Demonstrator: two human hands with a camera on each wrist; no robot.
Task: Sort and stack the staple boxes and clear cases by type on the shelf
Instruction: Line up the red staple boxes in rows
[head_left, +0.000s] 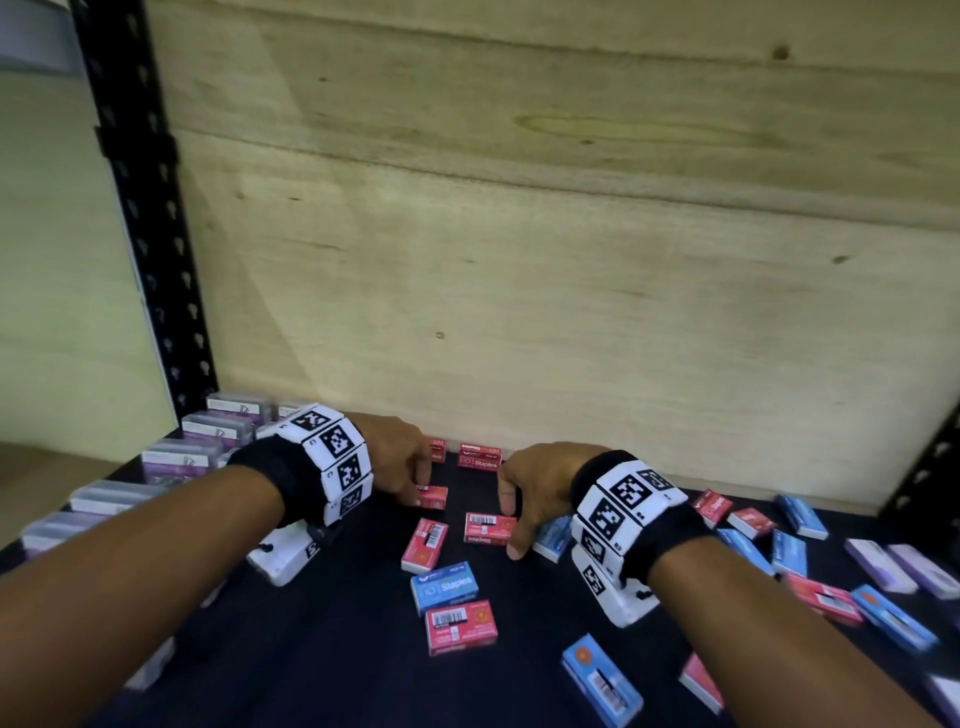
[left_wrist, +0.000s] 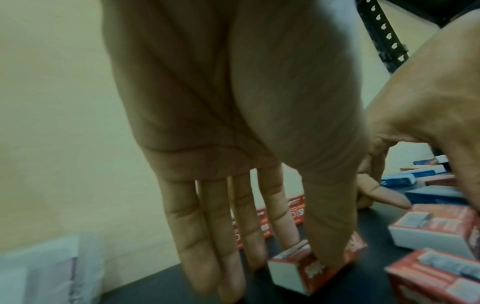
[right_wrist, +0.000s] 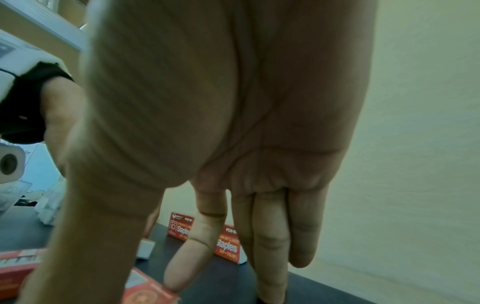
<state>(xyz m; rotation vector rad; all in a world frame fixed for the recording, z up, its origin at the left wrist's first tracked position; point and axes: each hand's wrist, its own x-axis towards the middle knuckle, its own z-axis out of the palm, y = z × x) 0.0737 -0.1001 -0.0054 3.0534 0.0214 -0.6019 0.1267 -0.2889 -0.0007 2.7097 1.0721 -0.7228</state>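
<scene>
My left hand (head_left: 423, 480) reaches down at the back of the dark shelf (head_left: 337, 649). Its thumb and index finger pinch a small red staple box (head_left: 432, 497), seen close in the left wrist view as the red staple box (left_wrist: 311, 269) under the left hand (left_wrist: 309, 251). My right hand (head_left: 511, 527) spans another red staple box (head_left: 485, 527), thumb at its far edge and index finger at its near corner; in the right wrist view the index fingertip (right_wrist: 176, 286) touches that box (right_wrist: 148, 292). Two red boxes (head_left: 480, 456) lie stacked by the back wall. Clear cases (head_left: 176, 460) stand in a row on the left.
Loose red boxes (head_left: 423, 544) and blue boxes (head_left: 444, 584) lie between my forearms. More blue boxes (head_left: 800, 514), red ones and clear cases (head_left: 883, 564) are scattered on the right. A wooden back panel (head_left: 519, 260) closes the shelf; a black upright (head_left: 150, 234) stands on the left.
</scene>
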